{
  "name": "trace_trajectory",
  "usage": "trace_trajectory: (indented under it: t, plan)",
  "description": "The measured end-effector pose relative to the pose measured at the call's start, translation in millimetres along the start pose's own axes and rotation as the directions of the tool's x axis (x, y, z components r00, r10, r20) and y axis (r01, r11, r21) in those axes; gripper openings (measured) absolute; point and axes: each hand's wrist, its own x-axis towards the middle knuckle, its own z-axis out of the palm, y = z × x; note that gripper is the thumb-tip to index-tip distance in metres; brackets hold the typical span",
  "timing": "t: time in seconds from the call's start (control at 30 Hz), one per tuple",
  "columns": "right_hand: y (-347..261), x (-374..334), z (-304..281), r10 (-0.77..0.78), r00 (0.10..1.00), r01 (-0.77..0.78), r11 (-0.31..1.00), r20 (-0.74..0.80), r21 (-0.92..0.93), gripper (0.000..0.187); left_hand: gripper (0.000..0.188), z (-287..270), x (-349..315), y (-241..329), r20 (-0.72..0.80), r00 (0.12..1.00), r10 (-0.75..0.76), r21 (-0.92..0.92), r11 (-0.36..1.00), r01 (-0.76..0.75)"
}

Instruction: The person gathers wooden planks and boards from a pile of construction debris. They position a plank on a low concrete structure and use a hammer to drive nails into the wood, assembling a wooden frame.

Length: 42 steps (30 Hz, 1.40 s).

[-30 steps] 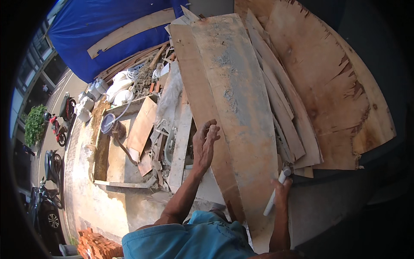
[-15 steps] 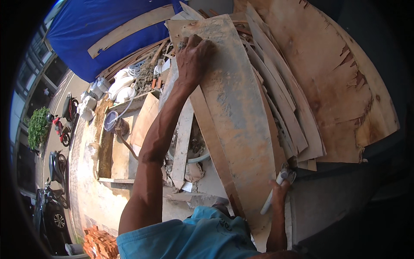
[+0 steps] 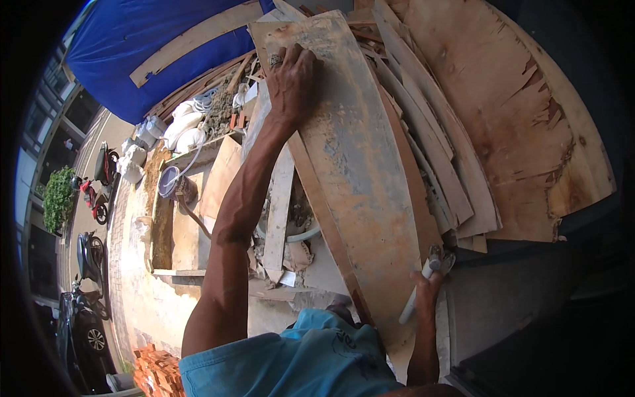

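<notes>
A long plywood plank (image 3: 370,178), stained with grey cement, slants from the top centre down to my body. My left hand (image 3: 291,86), with a ring on one finger, bears on its far end. Those fingers are curled down, and whatever they may hold is hidden under them. A second brown board (image 3: 324,212) lies beneath the plank and shows along its left side. At the lower right, my right hand (image 3: 426,291) is closed round a hammer (image 3: 413,301) with a pale handle, close to its metal head, beside the plank's right edge.
Stacked plywood strips (image 3: 423,132) and a large splintered sheet (image 3: 489,119) stand on the right. Left are a bucket (image 3: 177,186), a wooden frame (image 3: 161,245), white sacks (image 3: 185,129), a blue tarp (image 3: 126,59) and bricks (image 3: 157,370). Motorbikes (image 3: 92,198) and a car (image 3: 86,331) stand beyond.
The view has shifted slightly, so the plank sits a little higher in it. My left hand's fingers have drawn in slightly on the plank. My right hand still grips the hammer.
</notes>
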Motion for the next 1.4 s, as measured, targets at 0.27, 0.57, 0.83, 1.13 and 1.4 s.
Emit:
trace_trajectory:
  t: [0.27, 0.57, 0.83, 1.13, 1.4]
  plan:
    - [2, -7, 5, -0.025, 0.992, 0.016, 0.997, -0.124, -0.069, 0.034, 0.015, 15, -8, -4, -0.125, 0.992, -0.019, -0.084, 0.996, 0.009]
    - [11, -14, -1, -0.305, 0.883, 0.208, 0.935, -0.356, -0.287, 0.021, 0.071, 21, -68, 66, 0.350, 0.801, -0.485, -0.449, 0.664, 0.598]
    - [7, -20, 1, -0.391, 0.834, 0.271, 0.905, -0.389, -0.328, 0.021, 0.104, 2, -106, 198, 0.745, 0.613, -0.264, -0.535, 0.313, 0.785]
    - [7, -38, 38, -0.375, 0.867, 0.306, 0.920, -0.327, -0.245, 0.021, 0.071, 54, -124, 216, 0.606, 0.659, -0.445, -0.680, 0.141, 0.720]
    - [-36, -39, -3, 0.142, 0.986, -0.138, 0.989, -0.090, 0.049, 0.020, 0.036, 36, -136, 182, 0.830, 0.524, -0.194, -0.536, -0.539, 0.649]
